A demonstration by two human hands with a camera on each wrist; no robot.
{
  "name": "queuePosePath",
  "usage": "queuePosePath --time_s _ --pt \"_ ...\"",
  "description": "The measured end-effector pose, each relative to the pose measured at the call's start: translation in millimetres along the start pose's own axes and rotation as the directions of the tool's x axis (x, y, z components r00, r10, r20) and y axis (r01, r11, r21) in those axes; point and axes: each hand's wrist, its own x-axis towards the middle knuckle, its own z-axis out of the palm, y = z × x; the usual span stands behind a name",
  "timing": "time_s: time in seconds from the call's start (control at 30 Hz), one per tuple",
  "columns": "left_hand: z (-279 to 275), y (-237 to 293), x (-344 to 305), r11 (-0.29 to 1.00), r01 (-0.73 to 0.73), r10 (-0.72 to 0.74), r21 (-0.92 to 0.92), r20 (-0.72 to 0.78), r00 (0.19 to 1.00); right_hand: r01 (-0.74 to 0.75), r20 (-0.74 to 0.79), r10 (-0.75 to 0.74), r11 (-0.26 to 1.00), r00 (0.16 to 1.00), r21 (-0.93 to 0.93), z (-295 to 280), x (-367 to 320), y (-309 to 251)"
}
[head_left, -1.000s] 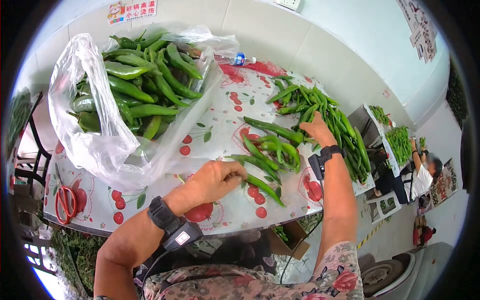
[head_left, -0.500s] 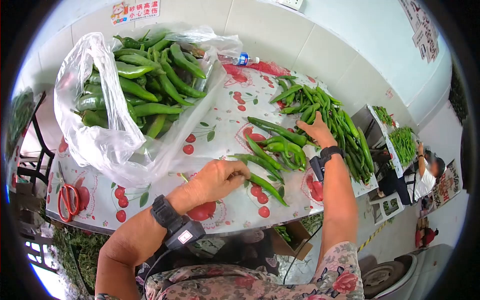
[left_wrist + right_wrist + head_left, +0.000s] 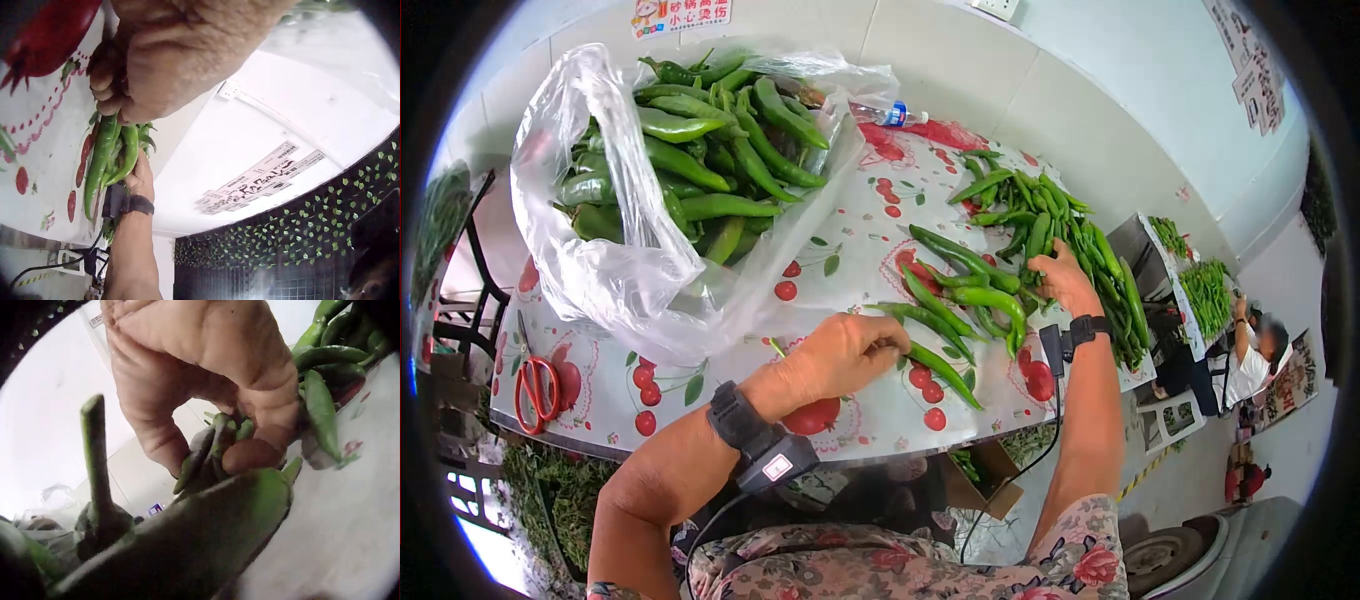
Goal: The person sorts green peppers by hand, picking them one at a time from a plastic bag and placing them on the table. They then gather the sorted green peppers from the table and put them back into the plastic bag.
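Note:
My left hand (image 3: 845,355) has its fingers curled round one end of a long green pepper (image 3: 945,375). The rest of that pepper sticks out to the right, low over the cloth; the held end is hidden. My right hand (image 3: 1068,285) is at the near left side of a heap of long green peppers (image 3: 1100,270). In the right wrist view its thumb and fingers pinch a dark green pepper (image 3: 219,444), with a larger pepper (image 3: 206,525) close in front. Between the hands lie several loose peppers (image 3: 990,297).
A clear plastic bag (image 3: 625,280) full of bigger green peppers stands at the left. Red-handled scissors (image 3: 536,393) lie near the left edge. A plastic bottle (image 3: 900,115) lies by the wall. A cherry-patterned cloth (image 3: 840,280) covers the table. Another person (image 3: 1260,350) sits at the far right.
My right hand has drawn back slightly toward me, and its spread thumb and fingers have come together on a pepper in the heap. A loose pepper nearby has shifted. The left hand keeps its place.

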Motion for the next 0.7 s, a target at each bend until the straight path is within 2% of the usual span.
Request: queuePosePath --time_s 0.1,0.2,0.4,0.43,0.53,0.57,0.67,0.7 --pt "-1 1 0 1.0 0.012 -0.011 -0.011 0.012 1.0 0.01 0.025 -0.006 0.982 1.0 -0.186 -10 -7 4" --pt "1 -1 1 1.0 -0.01 0.01 -0.006 -0.004 1.0 -0.006 0.037 0.015 0.968 0.999 -0.25 -14 -18 6" --pt "1 -1 1 1.0 -0.024 0.024 0.009 -0.004 1.0 0.103 0.191 -0.058 0.966 0.98 -0.235 -5 -33 9" --pt "1 0 1 0.999 -0.025 0.025 0.019 -0.003 1.0 0.122 0.23 -0.072 0.97 0.971 -0.211 1 -32 10" --pt "2 -3 3 1.0 -0.023 0.023 0.017 -0.001 1.0 0.336 0.242 -0.265 0.882 0.934 -0.33 27 -40 -3" --pt "3 -5 3 1.0 -0.013 0.013 -0.003 0.002 1.0 0.312 0.249 -0.229 0.871 0.941 -0.38 36 -46 -14" --pt "3 -6 2 0.999 0.011 -0.011 -0.046 0.01 1.0 0.397 0.305 -0.324 0.891 0.896 -0.221 61 -41 -16" --pt "2 -4 2 0.999 0.012 -0.012 -0.047 0.009 1.0 0.37 0.367 -0.269 0.898 0.89 -0.238 69 -40 -20"
